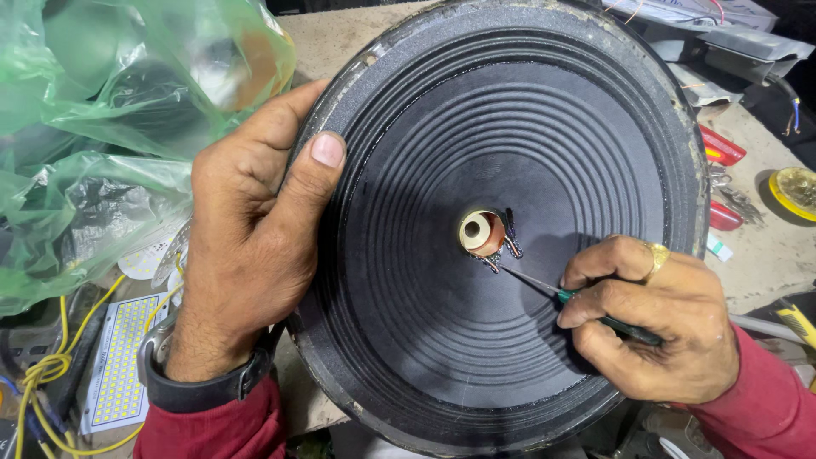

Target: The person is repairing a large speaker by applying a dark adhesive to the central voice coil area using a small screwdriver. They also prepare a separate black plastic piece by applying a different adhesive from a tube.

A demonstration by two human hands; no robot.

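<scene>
Gripping the rim on its near-left side, my left hand [251,242] clamps the big black speaker [510,221] with the thumb laid over the edge onto the ribbed cone and the fingers wrapped behind. I see a dark watch [200,387] on that wrist and a red sleeve below it. Further left, a heap of green plastic bags [102,127] fills the corner, and under it lie yellow wires [51,365] and a flat LED panel [127,361] of small yellow dots.

At the middle, the speaker stands tilted toward me, its cone facing the camera and filling most of the view. At the cone's centre sits a cream and copper voice coil [482,233], with two small braided leads just beside it.

On the right, my right hand [654,327] rests on the cone and pinches a thin green-handled tool [595,310], fingers closed tight around it; its metal tip touches the lower lead by the coil. A gold ring [656,255] shows on one finger. Beyond it, red bits and a yellow round lid [795,191] lie on the bench [756,263].
</scene>
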